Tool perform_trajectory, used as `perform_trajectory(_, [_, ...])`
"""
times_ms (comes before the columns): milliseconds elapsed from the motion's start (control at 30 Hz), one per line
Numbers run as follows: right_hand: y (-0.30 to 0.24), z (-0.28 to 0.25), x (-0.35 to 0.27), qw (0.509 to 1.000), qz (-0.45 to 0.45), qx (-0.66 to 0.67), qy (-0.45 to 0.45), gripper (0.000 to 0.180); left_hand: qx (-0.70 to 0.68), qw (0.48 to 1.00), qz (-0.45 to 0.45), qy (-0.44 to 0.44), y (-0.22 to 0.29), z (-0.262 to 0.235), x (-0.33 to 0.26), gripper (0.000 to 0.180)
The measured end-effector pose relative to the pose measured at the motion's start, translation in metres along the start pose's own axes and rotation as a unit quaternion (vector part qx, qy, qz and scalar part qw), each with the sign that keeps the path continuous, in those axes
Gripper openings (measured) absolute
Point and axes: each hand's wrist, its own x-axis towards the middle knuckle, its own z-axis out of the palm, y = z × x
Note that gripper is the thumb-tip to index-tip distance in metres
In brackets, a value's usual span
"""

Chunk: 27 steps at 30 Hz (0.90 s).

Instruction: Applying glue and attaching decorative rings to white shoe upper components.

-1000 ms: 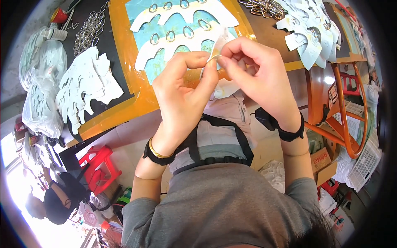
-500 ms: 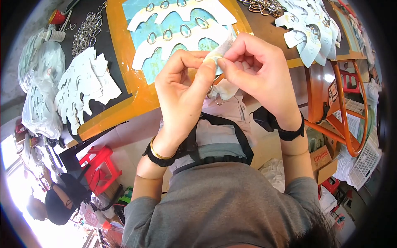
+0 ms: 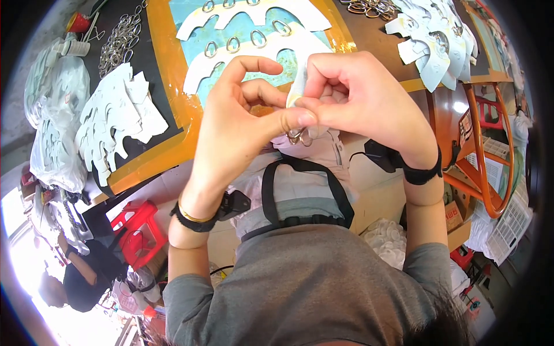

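Observation:
Over the table's near edge, my left hand (image 3: 245, 112) and my right hand (image 3: 372, 101) meet at a folded white scalloped strip (image 3: 298, 78). Its material, leather or fabric, is unclear. Both hands pinch it, the thumb tips close together, while the left index finger is lifted off. Metal rings (image 3: 297, 137) hang just below the thumbs; my fingers hide how they join the strip. Beyond my hands, two similar white strips (image 3: 311, 43) lie on a blue-green board (image 3: 242, 30), with oval metal rings (image 3: 258, 38) along them.
Left on the table are a heap of metal rings (image 3: 121, 40) and stacked white cut pieces (image 3: 124, 115), beside plastic bags (image 3: 57, 144). A pile of ringed pieces (image 3: 435, 52) lies right. An orange-framed chair (image 3: 496, 202), a red stool (image 3: 141, 236) and another person (image 3: 95, 271) are nearby.
My left hand has shifted left and lower, its index finger lifting away from the strip. The strip now stands more upright, and the rings hang closer under my thumbs.

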Motion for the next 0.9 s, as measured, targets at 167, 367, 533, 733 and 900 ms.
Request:
perform_trajectory(167, [-0.008, -0.007, 0.001, 0.992, 0.060, -0.027, -0.104, 0.018, 0.057, 0.987, -0.083, -0.129, 0.001, -0.015, 0.008, 0.040])
perform_trajectory(367, [-0.001, 0.000, -0.002, 0.993, 0.036, -0.017, -0.113, 0.019, 0.029, 0.950, -0.204, -0.234, -0.011, -0.024, 0.014, 0.017])
perform_trajectory(533, [-0.010, -0.005, -0.002, 0.992, 0.015, -0.044, -0.118, 0.017, 0.030, 0.959, -0.168, -0.226, -0.009, -0.024, 0.010, 0.015])
perform_trajectory(733, [-0.015, -0.006, -0.008, 0.994, -0.061, 0.021, 0.090, 0.006, -0.032, 0.976, -0.140, -0.166, -0.010, -0.014, 0.001, 0.015])
perform_trajectory(900, [-0.013, 0.020, -0.026, 0.897, -0.274, -0.101, 0.332, 0.009, -0.283, 0.948, 0.096, 0.107, -0.025, 0.009, 0.005, 0.011])
